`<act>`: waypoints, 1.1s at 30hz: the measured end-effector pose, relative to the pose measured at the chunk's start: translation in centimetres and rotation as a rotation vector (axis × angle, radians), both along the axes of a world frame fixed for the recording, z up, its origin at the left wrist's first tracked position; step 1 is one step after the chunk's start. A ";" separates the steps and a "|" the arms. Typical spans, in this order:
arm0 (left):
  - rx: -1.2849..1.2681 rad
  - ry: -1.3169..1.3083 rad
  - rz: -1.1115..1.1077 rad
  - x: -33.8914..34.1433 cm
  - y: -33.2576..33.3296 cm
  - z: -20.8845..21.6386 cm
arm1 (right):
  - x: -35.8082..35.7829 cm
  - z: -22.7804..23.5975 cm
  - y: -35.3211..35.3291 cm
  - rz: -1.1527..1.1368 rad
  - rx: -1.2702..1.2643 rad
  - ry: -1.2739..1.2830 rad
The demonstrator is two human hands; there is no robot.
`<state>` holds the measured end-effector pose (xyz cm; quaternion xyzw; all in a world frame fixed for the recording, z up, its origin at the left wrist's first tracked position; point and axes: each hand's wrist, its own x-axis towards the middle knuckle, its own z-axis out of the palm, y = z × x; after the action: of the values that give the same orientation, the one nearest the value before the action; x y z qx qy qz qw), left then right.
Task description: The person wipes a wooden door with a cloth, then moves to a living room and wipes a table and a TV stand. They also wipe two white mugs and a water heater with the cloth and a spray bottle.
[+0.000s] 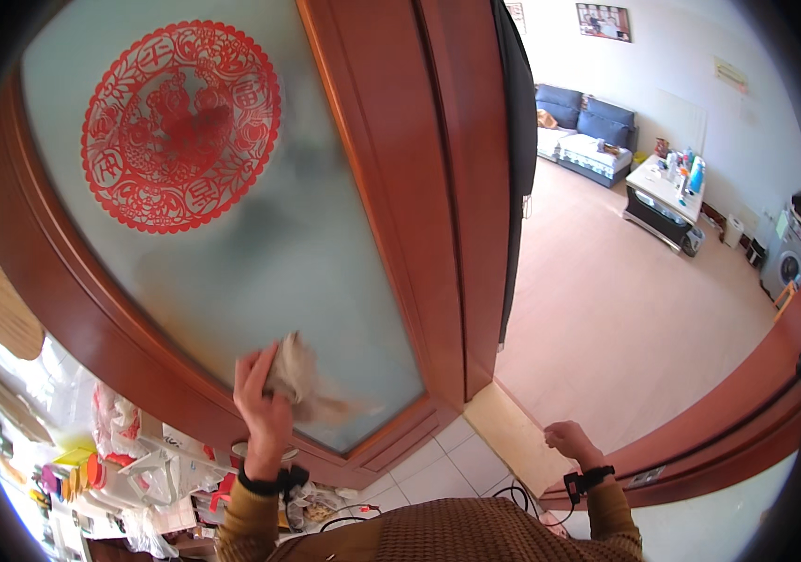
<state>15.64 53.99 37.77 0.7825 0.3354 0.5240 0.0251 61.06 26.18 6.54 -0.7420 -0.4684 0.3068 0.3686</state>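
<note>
My left hand [263,398] is closed round a crumpled beige cloth [296,370], pressed to the lower part of a frosted glass pane [269,272]. The cloth's loose end trails to the right across the glass. A reddish-brown wooden door frame [391,178] surrounds the pane, and a round red paper-cut [180,126] decorates its upper part. To the right, over the doorway, my right hand [573,442] hangs with its fingers curled in and nothing visible in them. Each wrist wears a black band.
Cluttered kitchen shelves [119,468] stand at the lower left, below a round wooden board [7,304]. A pale threshold [513,436] leads into a room with a blue sofa [602,131], a low table [667,192] and a washing machine [785,258]. Black cables [513,495] hang near my waist.
</note>
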 end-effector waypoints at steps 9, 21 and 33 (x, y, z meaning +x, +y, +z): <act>0.960 0.163 0.236 19.7 9.5 24.5 | 2.8 0.0 -3.1 -0.145 0.140 -0.081; 0.775 0.661 0.428 26.9 13.9 7.2 | 3.0 -3.3 -8.0 -0.273 -0.032 0.170; 0.940 0.953 0.297 25.1 14.1 -10.3 | 9.0 -5.7 -0.4 -0.249 0.007 0.189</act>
<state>40.72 68.12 27.43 0.8012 0.1505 0.2101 -0.5396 70.10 25.81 0.89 -0.7609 -0.3369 0.3256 0.4489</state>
